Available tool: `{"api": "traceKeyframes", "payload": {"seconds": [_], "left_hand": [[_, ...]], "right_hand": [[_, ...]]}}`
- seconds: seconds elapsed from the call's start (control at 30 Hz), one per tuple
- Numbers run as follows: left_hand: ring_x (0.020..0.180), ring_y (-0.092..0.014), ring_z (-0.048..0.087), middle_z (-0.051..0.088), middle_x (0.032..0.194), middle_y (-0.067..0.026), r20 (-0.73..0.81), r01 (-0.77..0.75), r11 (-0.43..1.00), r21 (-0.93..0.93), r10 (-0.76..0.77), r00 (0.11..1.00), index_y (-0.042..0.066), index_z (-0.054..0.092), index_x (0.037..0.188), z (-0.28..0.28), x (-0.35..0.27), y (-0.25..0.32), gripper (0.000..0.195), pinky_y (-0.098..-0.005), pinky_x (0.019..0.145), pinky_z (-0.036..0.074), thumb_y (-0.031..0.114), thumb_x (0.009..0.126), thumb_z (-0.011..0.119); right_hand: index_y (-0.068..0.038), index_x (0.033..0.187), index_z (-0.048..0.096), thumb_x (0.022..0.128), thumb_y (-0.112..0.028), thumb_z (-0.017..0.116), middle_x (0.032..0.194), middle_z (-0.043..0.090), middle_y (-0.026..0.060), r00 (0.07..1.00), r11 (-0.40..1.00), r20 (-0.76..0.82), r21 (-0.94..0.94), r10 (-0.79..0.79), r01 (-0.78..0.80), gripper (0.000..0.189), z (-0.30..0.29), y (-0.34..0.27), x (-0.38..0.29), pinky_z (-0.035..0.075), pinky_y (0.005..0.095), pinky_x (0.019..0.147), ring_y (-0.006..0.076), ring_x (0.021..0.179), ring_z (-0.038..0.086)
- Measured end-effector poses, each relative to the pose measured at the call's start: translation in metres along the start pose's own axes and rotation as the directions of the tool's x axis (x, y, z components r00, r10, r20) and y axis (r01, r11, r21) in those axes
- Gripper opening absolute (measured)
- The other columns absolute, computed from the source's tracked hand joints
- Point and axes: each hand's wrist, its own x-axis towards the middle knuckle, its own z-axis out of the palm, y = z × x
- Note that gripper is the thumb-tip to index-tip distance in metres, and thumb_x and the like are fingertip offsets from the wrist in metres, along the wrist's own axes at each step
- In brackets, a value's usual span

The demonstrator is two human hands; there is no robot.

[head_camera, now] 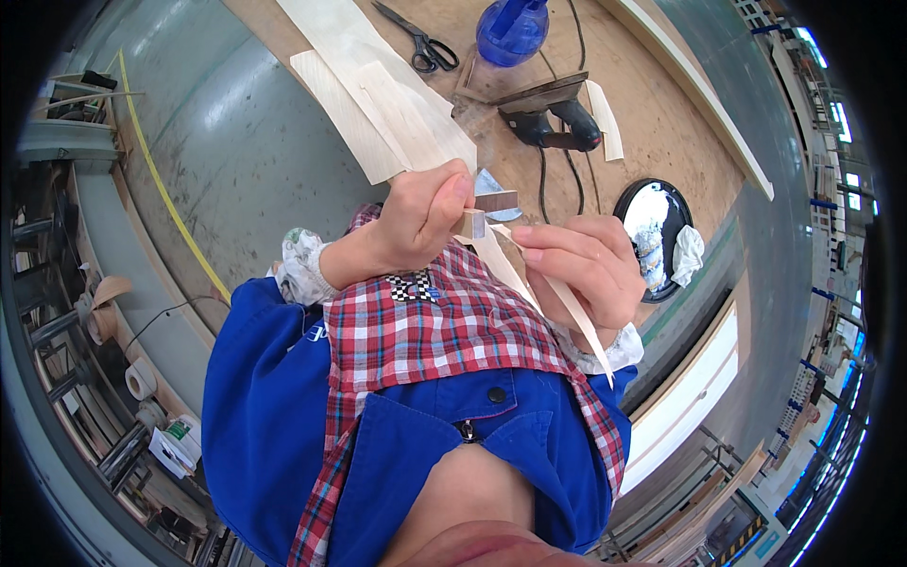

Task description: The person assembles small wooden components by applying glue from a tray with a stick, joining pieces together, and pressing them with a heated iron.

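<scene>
My left hand (429,212) is closed around a small piece with a pale, square-cut wooden end (470,224). A short brown flat bar (497,201) juts out just above that end; whether the two are joined cannot be seen. Between the thumb and fingers of my right hand (592,273) is a narrow, pale strip of wood veneer (575,312), its pointed lower end hanging past my wrist. The strip's upper end lies close to the wooden end in my left hand. Another pale veneer piece (502,264) shows between the hands, in front of my checked apron.
Wide veneer sheets (418,120) overhang the wooden tabletop's (638,92) left edge. Farther back are black-handled scissors (424,51), a blue plastic bottle (511,35) and a corded iron (553,117). A black round dish (655,237) of white paste and a white rag (687,255) sit right.
</scene>
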Motion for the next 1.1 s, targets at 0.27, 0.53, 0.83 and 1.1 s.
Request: {"api": "traceKeyframes", "payload": {"seconds": [0.27,0.53,0.83,1.1], "left_hand": [[0.055,-0.015,0.039,0.042,0.058,-0.0051,-0.001,0.034,0.998,-0.057,-0.034,0.999,0.000,0.043,0.067,0.0026,0.0008,0.0026,0.032,-0.0288,0.055,0.037,0.010,0.094,0.030],[0.054,-0.015,0.038,0.041,0.055,-0.0039,0.009,0.028,0.998,-0.056,-0.028,1.000,0.000,0.043,0.067,0.0028,0.0022,0.0044,0.032,-0.0287,0.055,0.037,0.011,0.094,0.030],[0.055,-0.015,0.039,0.042,0.057,-0.0048,0.018,0.019,0.999,-0.047,-0.018,1.000,0.000,0.043,0.067,0.0022,0.0017,0.0016,0.031,-0.0286,0.056,0.037,0.010,0.094,0.030],[0.057,-0.018,0.042,0.044,0.062,-0.0084,0.035,-0.094,0.995,0.032,0.093,0.995,-0.004,0.044,0.069,0.0019,0.0029,-0.0015,0.028,-0.0302,0.056,0.039,0.006,0.091,0.031]], "right_hand": [[-0.002,0.081,0.064,0.055,-0.008,0.068,0.086,0.066,0.0088,0.996,0.995,0.023,0.029,-0.092,0.091,0.027,0.0022,-0.0010,0.0033,0.047,0.0259,0.057,0.0197,0.068,0.057],[-0.002,0.079,0.064,0.055,-0.009,0.067,0.086,0.066,0.0096,0.992,0.993,-0.045,-0.024,-0.117,0.116,0.025,0.0047,0.0044,0.0055,0.047,0.0255,0.056,0.0200,0.065,0.056],[-0.001,0.080,0.064,0.055,-0.009,0.067,0.086,0.066,0.0090,0.993,0.994,-0.029,-0.003,-0.111,0.111,0.026,0.0004,0.0034,0.0044,0.047,0.0260,0.057,0.0199,0.066,0.056],[-0.002,0.080,0.064,0.055,-0.009,0.067,0.086,0.066,0.0090,0.995,0.995,0.009,0.013,-0.098,0.098,0.026,0.0016,0.0019,0.0039,0.047,0.0260,0.057,0.0196,0.067,0.056]]}}
